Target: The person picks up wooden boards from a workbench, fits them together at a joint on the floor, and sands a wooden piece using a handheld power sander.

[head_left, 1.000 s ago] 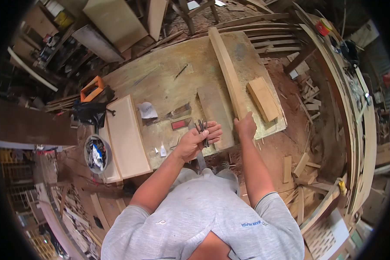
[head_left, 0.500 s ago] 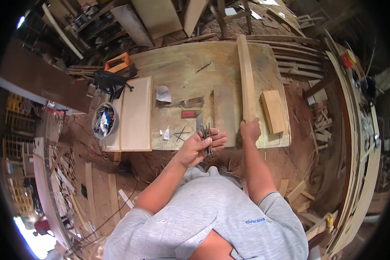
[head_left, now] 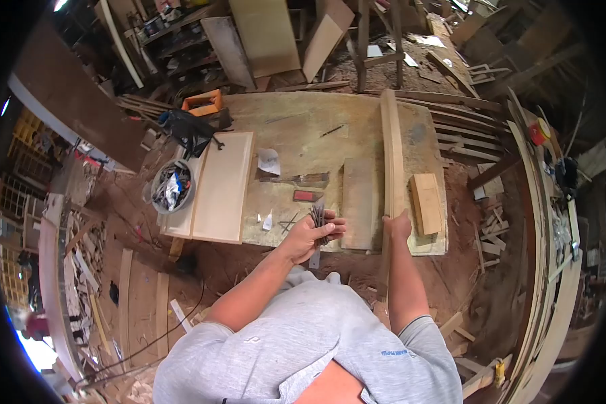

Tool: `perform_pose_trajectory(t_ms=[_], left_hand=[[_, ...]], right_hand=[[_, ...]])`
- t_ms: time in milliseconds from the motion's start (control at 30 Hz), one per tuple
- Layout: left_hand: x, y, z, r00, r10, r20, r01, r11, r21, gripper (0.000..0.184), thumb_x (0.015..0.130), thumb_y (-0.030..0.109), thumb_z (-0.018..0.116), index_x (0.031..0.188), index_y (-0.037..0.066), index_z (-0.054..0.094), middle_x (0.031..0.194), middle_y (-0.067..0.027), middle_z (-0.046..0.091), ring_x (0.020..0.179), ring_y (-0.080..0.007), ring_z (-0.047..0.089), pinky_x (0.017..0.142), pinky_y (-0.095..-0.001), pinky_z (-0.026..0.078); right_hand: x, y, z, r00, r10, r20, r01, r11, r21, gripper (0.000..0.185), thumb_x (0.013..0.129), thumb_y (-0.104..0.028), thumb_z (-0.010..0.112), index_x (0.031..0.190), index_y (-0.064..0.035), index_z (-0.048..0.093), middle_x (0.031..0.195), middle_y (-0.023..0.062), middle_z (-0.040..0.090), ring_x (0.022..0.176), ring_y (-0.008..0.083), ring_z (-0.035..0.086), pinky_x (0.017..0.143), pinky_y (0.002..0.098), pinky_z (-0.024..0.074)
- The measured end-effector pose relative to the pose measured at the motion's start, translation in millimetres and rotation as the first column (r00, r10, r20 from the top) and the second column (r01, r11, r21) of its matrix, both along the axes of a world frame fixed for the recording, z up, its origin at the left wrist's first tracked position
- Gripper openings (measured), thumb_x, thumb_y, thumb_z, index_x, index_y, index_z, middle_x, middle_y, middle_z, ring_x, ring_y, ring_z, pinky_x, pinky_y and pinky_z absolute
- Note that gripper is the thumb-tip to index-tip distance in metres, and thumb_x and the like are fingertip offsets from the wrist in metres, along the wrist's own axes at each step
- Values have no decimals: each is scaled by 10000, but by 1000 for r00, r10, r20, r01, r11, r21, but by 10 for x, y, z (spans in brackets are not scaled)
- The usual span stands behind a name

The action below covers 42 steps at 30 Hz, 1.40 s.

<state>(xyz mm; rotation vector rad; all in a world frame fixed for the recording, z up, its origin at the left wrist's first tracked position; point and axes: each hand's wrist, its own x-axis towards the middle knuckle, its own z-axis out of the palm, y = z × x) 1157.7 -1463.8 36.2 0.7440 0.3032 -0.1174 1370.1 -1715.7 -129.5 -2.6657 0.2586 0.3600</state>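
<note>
My left hand (head_left: pixel 312 236) is closed around a bunch of long, thin dark nails (head_left: pixel 318 215) above the front edge of the worktable (head_left: pixel 303 145). A flat metal strip (head_left: pixel 314 259) shows just below that hand. My right hand (head_left: pixel 398 225) grips a long wooden beam (head_left: pixel 392 155) that runs front to back over the table, its near end sticking out past the front edge. Right of the beam lies a short wood block (head_left: pixel 427 202); left of it is a flat board (head_left: pixel 358 202). Several loose nails (head_left: pixel 289 223) lie crossed beside my left hand.
A framed panel (head_left: pixel 222 188) lies at the table's left, beside a bucket of hardware (head_left: pixel 172 187) and a black bag (head_left: pixel 187 132). An orange tray (head_left: pixel 202 102), a red block (head_left: pixel 307 196) and a pencil (head_left: pixel 331 130) are also there. Wood scraps (head_left: pixel 495 229) litter the floor.
The beam has come toward me, and its near end now projects beyond the table's front edge. My left hand still holds the nails, its fingers closer together. The camera view has shifted.
</note>
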Motion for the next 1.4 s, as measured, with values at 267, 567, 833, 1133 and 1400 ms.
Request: perform_pose_trajectory(t_ms=[267, 567, 833, 1133, 1400], left_hand=[[386, 197, -112, 994, -109, 3, 104, 943, -315, 488, 929, -8, 551, 1415, -48, 512, 1419, -261, 626, 1313, -363, 642, 1215, -537, 466], [787, 50, -1291, 875, -247, -416, 397, 859, 325, 218, 973, 264, 713, 997, 48, 693, 733, -29, 660, 652, -194, 626, 609, -357, 485], [239, 729, -2392, 951, 173, -255, 268, -52, 962, 288, 900, 260, 750, 1067, 28, 711, 890, -188, 724, 924, -426, 735, 799, -503, 568], [206, 1049, -2471, 912, 333, -241, 326, -228, 917, 334, 946, 272, 742, 1141, 4, 699, 1093, -257, 729, 1075, -462, 704, 908, -555, 554], [351, 1194, -2826, 933, 268, -240, 226, 83, 971, 314, 1028, 309, 587, 1050, 15, 696, 940, -185, 722, 885, -386, 699, 797, -505, 553]], right_hand=[[-1132, -1101, 51, 995, 97, 4, -96, 995, -22, 855, 700, -308, 936, 1407, -17, 552, 1341, 289, 659, 1247, 467, 637, 1058, 515, 532], [-3439, -1480, 1443, 932, -221, -287, 259, 960, 103, 801, 665, -199, 936, 1367, 8, 608, 1180, 262, 752, 1106, 403, 738, 957, 468, 582], [-3994, -1265, 1962, 887, -372, -272, 425, 890, 168, 662, 657, -134, 954, 1232, 14, 660, 1049, 251, 771, 991, 396, 764, 889, 466, 593], [-3859, -1701, 1809, 924, -292, -245, 321, 943, 86, 652, 645, -203, 967, 1192, 3, 677, 1013, 240, 774, 963, 395, 768, 850, 473, 595], [-3757, -1781, 1980, 931, -263, -254, 319, 923, 214, 652, 669, -228, 965, 1208, 9, 685, 1038, 220, 783, 941, 345, 769, 861, 433, 590]])
